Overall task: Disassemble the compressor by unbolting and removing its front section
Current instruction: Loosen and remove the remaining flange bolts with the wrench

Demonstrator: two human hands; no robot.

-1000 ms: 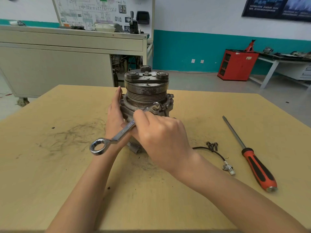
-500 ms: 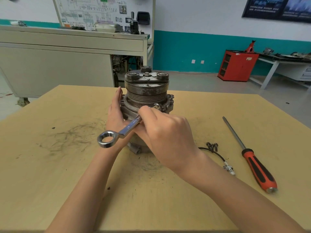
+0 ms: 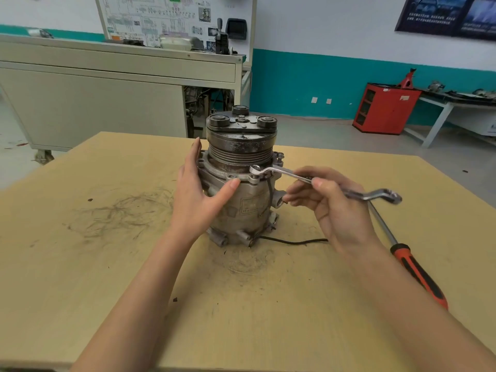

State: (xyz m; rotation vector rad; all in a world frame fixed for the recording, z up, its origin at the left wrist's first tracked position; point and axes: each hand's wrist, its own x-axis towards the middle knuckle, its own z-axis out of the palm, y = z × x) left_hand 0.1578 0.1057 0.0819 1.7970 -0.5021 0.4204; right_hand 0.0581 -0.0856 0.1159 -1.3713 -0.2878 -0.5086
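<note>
The grey metal compressor (image 3: 243, 208) stands upright mid-table, its grooved pulley and front section (image 3: 240, 146) on top. My left hand (image 3: 197, 191) rests flat against its left side, fingers straight, thumb touching the flange. My right hand (image 3: 326, 205) pinches the shaft of a ring wrench (image 3: 308, 179) between thumb and fingers. One wrench ring sits on a flange bolt (image 3: 255, 171) at the compressor's front right; the other ring points right.
A long screwdriver (image 3: 410, 264) with an orange-black handle lies on the wooden table (image 3: 107, 264) at the right. A black cable (image 3: 292, 241) trails from the compressor's base. A grey workbench (image 3: 107, 84) stands behind, a red cabinet (image 3: 383, 108) far right.
The wrench handle has swung from pointing left across the front to pointing right. My right hand moved right with it, uncovering the compressor body. My left hand stays on the left side.
</note>
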